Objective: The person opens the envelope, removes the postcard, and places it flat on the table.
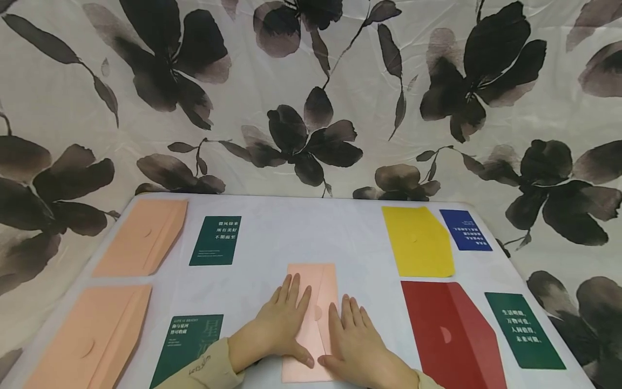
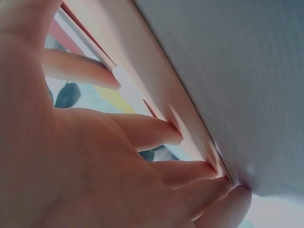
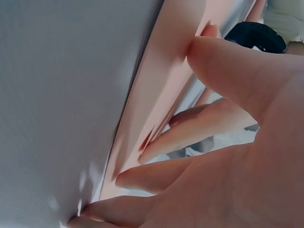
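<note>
A pale pink envelope point(image 1: 307, 324) lies upright on the white table, in the middle of the head view. Its flap seam and a small round tab run down the centre. My left hand point(image 1: 279, 324) rests on its left side with straight, spread fingers, the thumb near the lower middle. On the right side my right hand point(image 1: 357, 343) lies flat, its thumb tip close to the left one. In both wrist views the fingertips touch the pink envelope point(image 2: 156, 90) and neither hand grips anything. The palms hide parts of its side edges.
Two peach envelopes point(image 1: 141, 237) lie at left beside green cards point(image 1: 215, 240). At right are a yellow envelope point(image 1: 415, 243), a red envelope point(image 1: 449, 335), a blue card point(image 1: 465, 230) and a green card point(image 1: 525, 330). Behind the white table point(image 1: 301, 227) is floral cloth point(image 1: 379, 97).
</note>
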Demonstrator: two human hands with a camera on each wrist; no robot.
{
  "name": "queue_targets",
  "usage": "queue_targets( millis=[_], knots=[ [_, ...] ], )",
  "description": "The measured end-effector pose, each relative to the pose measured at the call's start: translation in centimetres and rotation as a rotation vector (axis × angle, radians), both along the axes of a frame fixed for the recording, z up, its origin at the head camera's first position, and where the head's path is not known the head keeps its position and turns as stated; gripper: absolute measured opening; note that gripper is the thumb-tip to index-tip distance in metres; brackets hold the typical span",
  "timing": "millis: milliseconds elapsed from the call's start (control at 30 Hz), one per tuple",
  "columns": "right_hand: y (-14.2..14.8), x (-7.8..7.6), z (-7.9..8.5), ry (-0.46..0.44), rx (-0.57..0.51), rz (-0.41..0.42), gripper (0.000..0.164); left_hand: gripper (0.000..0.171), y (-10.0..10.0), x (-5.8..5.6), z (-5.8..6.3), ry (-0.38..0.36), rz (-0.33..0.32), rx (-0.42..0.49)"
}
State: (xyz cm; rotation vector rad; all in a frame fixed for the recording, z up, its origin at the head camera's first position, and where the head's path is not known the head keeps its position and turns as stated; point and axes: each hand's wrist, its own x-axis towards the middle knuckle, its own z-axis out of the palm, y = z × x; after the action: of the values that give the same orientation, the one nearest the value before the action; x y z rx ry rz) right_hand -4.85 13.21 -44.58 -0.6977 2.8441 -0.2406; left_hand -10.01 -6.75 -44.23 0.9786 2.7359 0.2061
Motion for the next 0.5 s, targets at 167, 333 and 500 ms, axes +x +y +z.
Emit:
queue_targets(
  millis=[167, 333, 500],
  knots=[
    [-0.16, 0.04, -0.05, -0.002, 0.011, -0.014, 0.090, 0.135, 0.02, -0.04, 0.11, -0.007, 0.002, -0.002],
    [-0.22, 0.09, 0.03, -0.002, -0.003, -0.008, 0.087, 0.136, 0.00, -0.01, 0.20, -0.019, 0.009, 0.000],
    [-0.22, 0.09, -0.08, -0.008, -0.018, -0.008, 0.084, 0.136, -0.03, -0.06, 0.23, -0.014, 0.009, 0.002]
  ],
)
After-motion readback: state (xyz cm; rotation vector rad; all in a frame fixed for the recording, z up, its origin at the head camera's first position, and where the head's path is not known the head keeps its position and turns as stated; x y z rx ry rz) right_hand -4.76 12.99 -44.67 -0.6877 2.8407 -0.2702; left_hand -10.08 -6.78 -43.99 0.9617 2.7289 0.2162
